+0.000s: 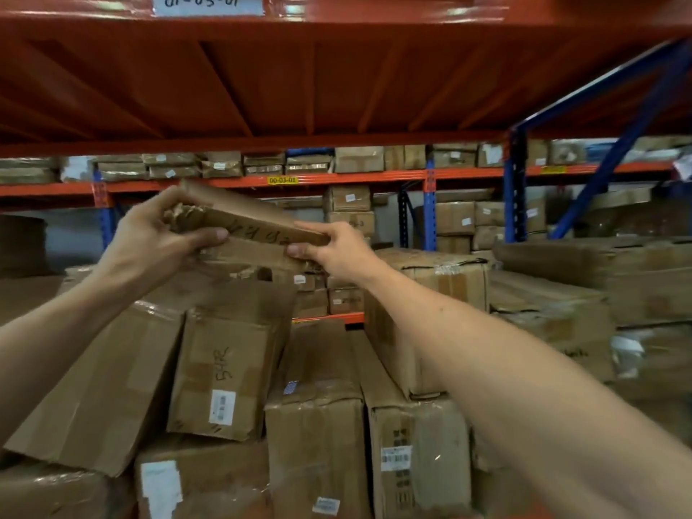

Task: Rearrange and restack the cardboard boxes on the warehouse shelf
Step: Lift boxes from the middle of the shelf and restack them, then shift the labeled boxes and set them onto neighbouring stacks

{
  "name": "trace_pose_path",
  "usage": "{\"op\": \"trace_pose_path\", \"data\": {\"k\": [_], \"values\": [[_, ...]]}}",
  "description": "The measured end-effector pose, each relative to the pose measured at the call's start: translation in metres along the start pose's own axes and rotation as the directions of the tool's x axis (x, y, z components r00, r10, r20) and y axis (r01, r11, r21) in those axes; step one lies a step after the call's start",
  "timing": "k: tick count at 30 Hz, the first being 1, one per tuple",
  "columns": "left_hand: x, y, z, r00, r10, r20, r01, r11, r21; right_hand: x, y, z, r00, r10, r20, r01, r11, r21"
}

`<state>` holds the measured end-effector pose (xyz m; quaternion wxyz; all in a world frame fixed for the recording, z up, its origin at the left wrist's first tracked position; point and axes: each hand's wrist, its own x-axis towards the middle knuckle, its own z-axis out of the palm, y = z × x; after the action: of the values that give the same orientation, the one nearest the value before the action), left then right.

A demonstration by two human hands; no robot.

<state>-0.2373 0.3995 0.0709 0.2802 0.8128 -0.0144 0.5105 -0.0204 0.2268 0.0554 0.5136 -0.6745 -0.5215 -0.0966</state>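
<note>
Head view: flat cardboard box [243, 222] raised above stacked cartons [224, 376], clamped at torn left end by left hand [157, 234] fingers [209, 236], right end pinched by right hand [337, 252].

I had both hands raised over the stacked boxes: my left hand [157, 237] gripped the torn left end of a long flat brown cardboard box [239, 219], my right hand [337, 252] its right end. Below it, a tall brown carton with handwriting [224, 372] leaned against a tilted brown carton [101, 387] on its left. Overhead ran the orange steel shelf deck [337, 76]; behind stood the far rack of boxes [359, 159].
</note>
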Motion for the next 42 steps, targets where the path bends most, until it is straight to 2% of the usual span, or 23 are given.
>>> {"op": "trace_pose_path", "data": {"k": [3, 6, 15, 22, 26, 31, 34, 36, 37, 38, 40, 41, 42], "values": [[0.027, 0.027, 0.02, 0.999, 0.042, -0.03, -0.044, 0.998, -0.053, -0.001, -0.017, -0.048, 0.998, -0.033, -0.059, 0.031, 0.999, -0.035], [0.044, 0.052, 0.052, 0.996, 0.085, -0.011, -0.085, 0.989, -0.123, -0.012, -0.026, -0.1, 0.992, -0.052, -0.117, 0.033, 0.987, -0.16], [0.049, 0.121, 0.199, 0.981, 0.178, 0.077, -0.143, 0.933, -0.33, -0.09, 0.006, -0.25, 0.969, 0.03, -0.245, -0.114, 0.935, -0.336], [0.028, 0.168, 0.318, 0.988, 0.086, 0.126, -0.021, 0.895, -0.445, -0.145, 0.051, -0.354, 0.965, 0.113, -0.235, -0.208, 0.877, -0.433], [0.002, 0.18, 0.375, 0.988, 0.01, 0.155, 0.058, 0.904, -0.424, -0.174, 0.089, -0.389, 0.956, 0.19, -0.224, -0.275, 0.845, -0.459], [-0.03, 0.169, 0.421, 0.963, -0.1, 0.251, 0.189, 0.912, -0.363, -0.193, 0.136, -0.394, 0.95, 0.274, -0.151, -0.313, 0.823, -0.474], [-0.034, 0.16, 0.428, 0.958, -0.154, 0.241, 0.202, 0.961, -0.19, -0.185, 0.158, -0.386, 0.956, 0.268, -0.121, -0.293, 0.818, -0.495], [-0.026, 0.162, 0.427, 0.957, -0.121, 0.262, 0.112, 0.993, 0.049, -0.177, 0.167, -0.384, 0.954, 0.28, -0.111, -0.296, 0.808, -0.509], [-0.02, 0.165, 0.427, 0.959, -0.071, 0.273, 0.003, 0.97, 0.243, -0.172, 0.171, -0.385, 0.953, 0.286, -0.105, -0.292, 0.759, -0.582], [-0.014, 0.167, 0.426, 0.957, -0.01, 0.291, -0.129, 0.883, 0.452, -0.167, 0.175, -0.387, 0.953, 0.289, -0.097, -0.276, 0.683, -0.676], [-0.002, 0.169, 0.428, 0.932, 0.111, 0.346, -0.343, 0.58, 0.738, -0.161, 0.186, -0.391, 0.954, 0.285, -0.089, -0.246, 0.58, -0.777], [0.003, 0.169, 0.428, 0.909, 0.145, 0.39, -0.413, 0.422, 0.807, -0.16, 0.191, -0.394, 0.952, 0.295, -0.078, -0.241, 0.57, -0.786], [0.005, 0.169, 0.426, 0.892, 0.134, 0.432, -0.452, 0.305, 0.838, -0.159, 0.196, -0.396, 0.947, 0.315, -0.053, -0.237, 0.58, -0.78]]}}
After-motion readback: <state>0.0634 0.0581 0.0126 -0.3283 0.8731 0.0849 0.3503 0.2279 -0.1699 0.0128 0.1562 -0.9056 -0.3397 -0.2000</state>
